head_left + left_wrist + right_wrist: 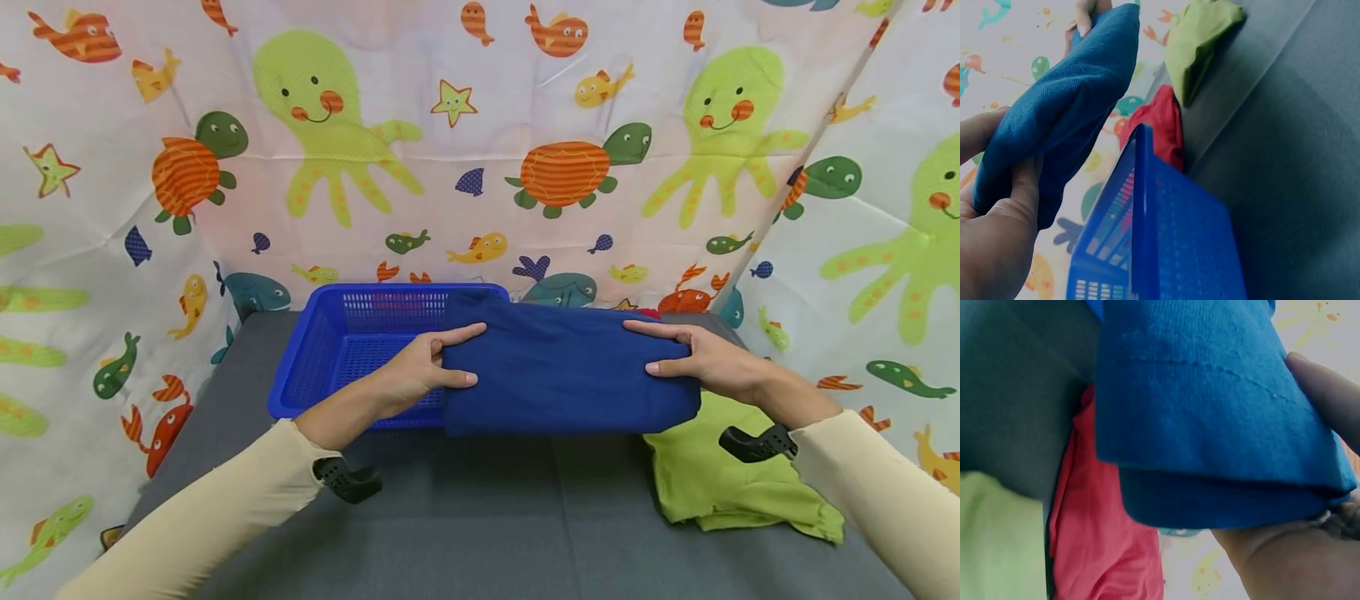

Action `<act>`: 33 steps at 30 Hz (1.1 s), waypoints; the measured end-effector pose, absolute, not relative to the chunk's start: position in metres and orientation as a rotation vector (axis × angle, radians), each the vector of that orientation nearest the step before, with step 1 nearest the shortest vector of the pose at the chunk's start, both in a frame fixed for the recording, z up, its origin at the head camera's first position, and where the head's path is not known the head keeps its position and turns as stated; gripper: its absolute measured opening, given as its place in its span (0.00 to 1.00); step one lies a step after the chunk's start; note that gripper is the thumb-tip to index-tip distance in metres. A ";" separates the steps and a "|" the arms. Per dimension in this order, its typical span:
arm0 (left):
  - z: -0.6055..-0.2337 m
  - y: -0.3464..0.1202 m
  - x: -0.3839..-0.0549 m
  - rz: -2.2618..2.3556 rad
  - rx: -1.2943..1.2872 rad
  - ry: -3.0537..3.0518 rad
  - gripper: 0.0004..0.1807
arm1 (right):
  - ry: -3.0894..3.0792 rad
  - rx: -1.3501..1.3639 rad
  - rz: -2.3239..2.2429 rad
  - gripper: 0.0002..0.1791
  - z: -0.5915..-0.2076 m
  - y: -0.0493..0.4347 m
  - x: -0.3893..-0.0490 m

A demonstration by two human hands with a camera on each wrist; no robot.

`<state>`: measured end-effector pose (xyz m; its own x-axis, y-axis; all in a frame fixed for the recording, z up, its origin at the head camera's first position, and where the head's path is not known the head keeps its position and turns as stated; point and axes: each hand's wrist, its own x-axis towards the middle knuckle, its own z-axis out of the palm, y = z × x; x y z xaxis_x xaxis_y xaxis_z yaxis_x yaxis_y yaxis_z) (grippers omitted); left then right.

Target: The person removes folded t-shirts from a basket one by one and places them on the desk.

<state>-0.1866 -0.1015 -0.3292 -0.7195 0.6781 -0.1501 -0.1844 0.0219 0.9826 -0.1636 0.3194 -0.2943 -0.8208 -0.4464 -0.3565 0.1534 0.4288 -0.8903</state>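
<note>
Both hands hold up a folded dark blue garment (570, 367), stretched sideways between them. My left hand (420, 367) grips its left end, with the thumb and index finger showing on the near face. At the other end, my right hand (712, 358) pinches the folded layers; a stitched hem (1191, 365) shows there in the right wrist view. The garment hangs over the right part of a blue plastic basket (296, 358) and hides that part. From the left wrist view, the basket wall (1191, 225) stands just beside the left hand.
On the grey table (480, 517), a lime green cloth (727, 467) lies to the right, below the right forearm. A red cloth (1104, 531) lies behind the blue garment, mostly hidden in the head view. A sea-animal printed curtain (480, 208) surrounds the back and sides.
</note>
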 end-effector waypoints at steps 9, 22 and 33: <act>-0.336 -0.079 -0.183 1.781 0.531 1.606 0.41 | 2.171 -0.295 -1.369 0.38 -0.297 0.343 -0.154; -0.346 -0.046 -0.178 1.777 0.537 1.551 0.41 | 2.189 -0.295 -1.303 0.38 -0.295 0.376 -0.140; -0.365 -0.030 -0.162 1.738 0.568 1.543 0.42 | 2.165 -0.276 -1.281 0.37 -0.314 0.395 -0.120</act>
<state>-0.1621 -0.0304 -0.3650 -0.6347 0.7599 -0.1402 -0.2296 -0.0122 0.9732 -0.1202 0.3950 -0.3144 -0.7974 -0.4600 -0.3907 0.1210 0.5124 -0.8502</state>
